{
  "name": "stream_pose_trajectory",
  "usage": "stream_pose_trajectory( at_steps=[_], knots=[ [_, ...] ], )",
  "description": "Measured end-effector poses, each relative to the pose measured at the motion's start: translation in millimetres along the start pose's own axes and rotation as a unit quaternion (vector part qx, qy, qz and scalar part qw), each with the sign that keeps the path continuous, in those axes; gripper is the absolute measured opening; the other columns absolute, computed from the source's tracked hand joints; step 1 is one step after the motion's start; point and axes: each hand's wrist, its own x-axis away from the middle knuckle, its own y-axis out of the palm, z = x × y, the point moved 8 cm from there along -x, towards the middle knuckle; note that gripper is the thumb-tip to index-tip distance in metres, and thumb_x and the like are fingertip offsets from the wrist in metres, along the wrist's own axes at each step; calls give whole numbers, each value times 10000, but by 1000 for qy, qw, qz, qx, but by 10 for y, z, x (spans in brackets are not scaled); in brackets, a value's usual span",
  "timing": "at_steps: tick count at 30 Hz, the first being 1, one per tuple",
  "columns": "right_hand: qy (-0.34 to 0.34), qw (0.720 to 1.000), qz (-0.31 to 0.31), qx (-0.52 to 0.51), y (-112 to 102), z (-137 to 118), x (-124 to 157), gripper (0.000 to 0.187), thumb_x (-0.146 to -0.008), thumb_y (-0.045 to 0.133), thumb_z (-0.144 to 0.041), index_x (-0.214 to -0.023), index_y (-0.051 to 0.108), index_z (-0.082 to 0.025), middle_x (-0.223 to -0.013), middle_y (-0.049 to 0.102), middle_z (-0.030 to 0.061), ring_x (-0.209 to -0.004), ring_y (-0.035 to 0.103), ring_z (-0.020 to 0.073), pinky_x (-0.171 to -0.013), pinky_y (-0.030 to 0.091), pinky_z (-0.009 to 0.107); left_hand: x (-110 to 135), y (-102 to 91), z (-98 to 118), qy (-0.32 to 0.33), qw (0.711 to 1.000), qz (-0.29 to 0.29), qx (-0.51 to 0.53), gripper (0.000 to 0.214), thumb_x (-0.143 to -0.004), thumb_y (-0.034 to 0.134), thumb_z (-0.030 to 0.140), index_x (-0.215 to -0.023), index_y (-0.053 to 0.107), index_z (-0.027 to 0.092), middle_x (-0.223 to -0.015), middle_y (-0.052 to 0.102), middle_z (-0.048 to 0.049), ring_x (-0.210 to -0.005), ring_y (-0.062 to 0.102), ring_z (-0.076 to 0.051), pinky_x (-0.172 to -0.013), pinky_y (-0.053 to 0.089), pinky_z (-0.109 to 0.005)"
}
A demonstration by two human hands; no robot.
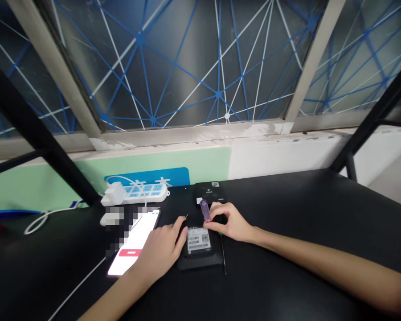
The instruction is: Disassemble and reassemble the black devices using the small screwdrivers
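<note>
A black box-shaped device (200, 261) with a white printed label (198, 239) lies on the dark table. At its upper left corner is my left hand (163, 243), thumb and index finger against the edge, the other fingers bent. A thin pale tip shows by that index finger, too small to name. My right hand (230, 221) pinches a small screwdriver (205, 210) by its translucent purple handle, upright over the device's far edge; its shaft is hidden. Beside the device's right side lies a thin dark rod (224, 258), its green end partly under my right hand.
Behind my right hand sits another black box (209, 191). A lit phone (135, 243) lies left of my left hand. Farther back is a white power strip (150, 192) with a plugged-in charger (115, 192). A white cable (76, 287) crosses the table's left side.
</note>
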Motion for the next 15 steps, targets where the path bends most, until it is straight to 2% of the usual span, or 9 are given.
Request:
stream_pose_trajectory(
  at_steps=[9, 15],
  knots=[
    [-27, 999, -16, 15, 14, -138, -22, 160, -875, 675, -293, -777, 713, -172, -786, 699, 66, -762, 605, 186, -738, 486, 338, -3, 14, -7, 3, 1000, 3, 1, 372, -1044, 239, 361, -1299, 470, 220, -839, 721, -60, -736, 702, -276, -636, 449, -334],
    [13, 999, -8, 43, 19, -27, -32, 237, -792, 760, -376, -706, 688, -167, -702, 657, 30, -665, 589, 159, -685, 474, 309, 0, 11, -9, 4, 1000, 6, -2, 375, -1044, 240, 366, -1302, 468, 218, -826, 719, -57, -727, 699, -275, -625, 439, -328]
  ],
)
